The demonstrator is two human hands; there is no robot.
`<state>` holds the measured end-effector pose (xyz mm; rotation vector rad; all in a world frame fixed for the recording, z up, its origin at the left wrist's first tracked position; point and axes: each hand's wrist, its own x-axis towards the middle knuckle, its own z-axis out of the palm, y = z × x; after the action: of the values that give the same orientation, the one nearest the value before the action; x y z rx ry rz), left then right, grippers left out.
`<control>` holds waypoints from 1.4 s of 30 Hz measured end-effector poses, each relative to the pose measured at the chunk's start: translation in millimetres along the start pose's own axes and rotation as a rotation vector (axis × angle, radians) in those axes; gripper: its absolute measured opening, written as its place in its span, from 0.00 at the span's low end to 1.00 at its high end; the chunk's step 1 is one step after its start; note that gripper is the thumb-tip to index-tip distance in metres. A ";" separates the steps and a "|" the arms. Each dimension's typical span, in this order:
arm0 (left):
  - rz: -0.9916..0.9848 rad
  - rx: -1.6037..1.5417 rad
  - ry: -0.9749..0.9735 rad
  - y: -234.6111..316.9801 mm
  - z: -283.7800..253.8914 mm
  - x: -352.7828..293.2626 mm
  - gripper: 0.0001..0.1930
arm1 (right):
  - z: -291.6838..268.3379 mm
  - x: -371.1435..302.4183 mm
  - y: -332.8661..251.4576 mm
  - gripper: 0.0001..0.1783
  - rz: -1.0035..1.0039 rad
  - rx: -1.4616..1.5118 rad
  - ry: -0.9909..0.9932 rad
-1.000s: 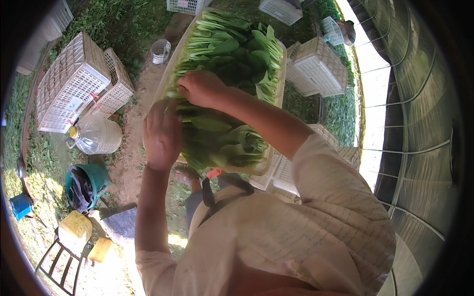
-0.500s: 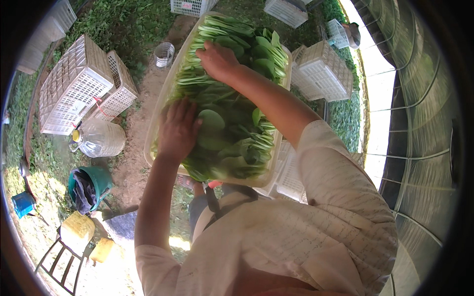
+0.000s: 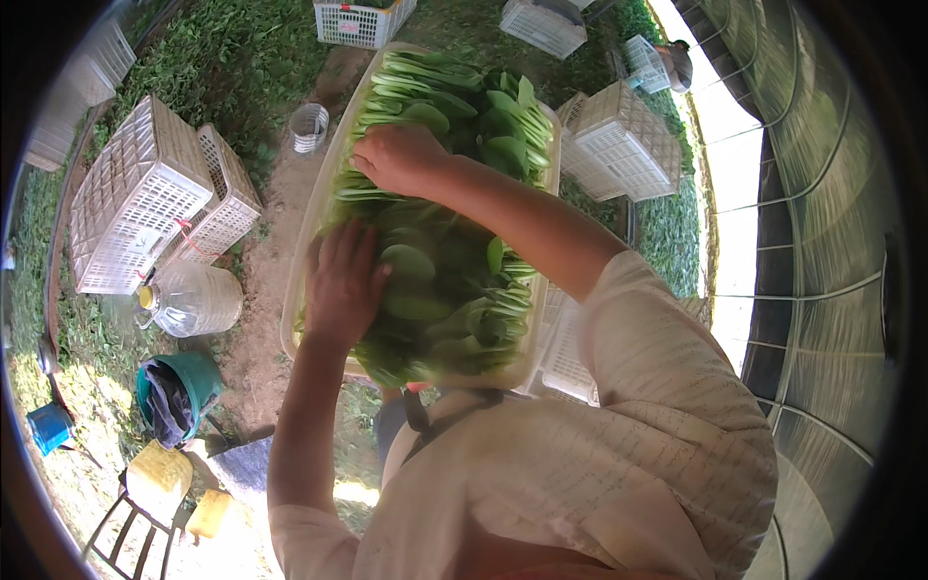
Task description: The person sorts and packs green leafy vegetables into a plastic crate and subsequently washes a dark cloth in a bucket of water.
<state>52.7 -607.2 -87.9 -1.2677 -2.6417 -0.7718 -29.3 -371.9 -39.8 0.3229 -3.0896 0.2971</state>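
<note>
Two bare hands over one pale tub [image 3: 553, 159] packed with leafy greens [image 3: 411, 266]. Left hand [image 3: 343, 290]: palm down on the near-left part of the greens, fingers extended and slightly spread, not closed around anything I can see. Right hand [image 3: 398, 158]: farther out than the left and a bit right of it, fingers curled in at the stems along the tub's left side; fingertips hidden, so can't tell if it's gripping any. Greens lie under and between both hands, also beyond the right and to the right of the left. Pale stems sit toward both long sides, broad dark leaves mostly in the middle. Leaves beside the left hand are blurred. Around the hands: small white round container [image 3: 309, 128] on the ground left of the right hand; white lattice crates [image 3: 145, 198] well left of both; clear jug [image 3: 198, 300] with a yellow cap left of the left hand; teal bucket [image 3: 201, 379] with dark cloth [image 3: 169, 406] in it, lower left of that hand; more white crates [image 3: 623, 145] right of the right hand, past the tub.
</note>
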 end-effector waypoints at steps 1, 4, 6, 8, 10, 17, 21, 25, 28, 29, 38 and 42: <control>-0.004 0.005 -0.005 -0.5 0.8 -0.1 0.28 | -19.4 8.3 4.8 0.15 -0.004 0.023 0.129; -0.016 -0.010 -0.038 1.9 2.5 2.5 0.29 | -35.9 38.2 62.2 0.23 0.110 -0.033 0.456; 0.022 0.006 -0.029 3.5 9.1 -0.7 0.29 | -19.3 52.9 120.2 0.28 0.187 -0.116 0.336; 0.033 0.009 -0.013 1.2 9.4 -2.1 0.29 | -11.7 66.1 139.8 0.33 0.231 -0.111 0.202; 0.031 -0.018 0.004 1.8 4.4 -3.8 0.29 | -6.0 71.8 143.1 0.38 0.263 -0.031 0.044; 0.004 -0.046 0.019 5.3 -4.0 -4.2 0.29 | -17.8 56.0 104.7 0.33 0.079 -0.194 0.221; 0.006 0.001 -0.003 3.5 3.5 -4.7 0.28 | -16.9 57.7 135.5 0.33 -0.016 -0.010 0.290; 0.003 0.003 -0.048 6.6 -4.1 -1.2 0.28 | -38.0 53.0 146.7 0.29 0.049 0.051 0.302; 0.004 -0.020 -0.046 9.0 -0.5 0.5 0.29 | -60.7 38.8 154.0 0.34 -0.145 -0.037 0.490; 0.011 -0.016 -0.037 8.7 -1.3 -0.8 0.29 | -84.4 29.3 126.5 0.36 -0.100 0.098 0.463; 0.030 -0.012 0.060 9.8 -21.4 0.0 0.26 | -74.7 -34.2 -17.4 0.41 -0.162 0.290 0.064; 0.069 -0.042 0.070 6.7 -39.9 -8.0 0.24 | 3.1 -45.8 -21.6 0.38 -0.091 0.078 -0.080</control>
<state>58.3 -628.8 -53.2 -1.3096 -2.5260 -0.8489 19.9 -384.0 -40.7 0.4879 -3.1352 0.4129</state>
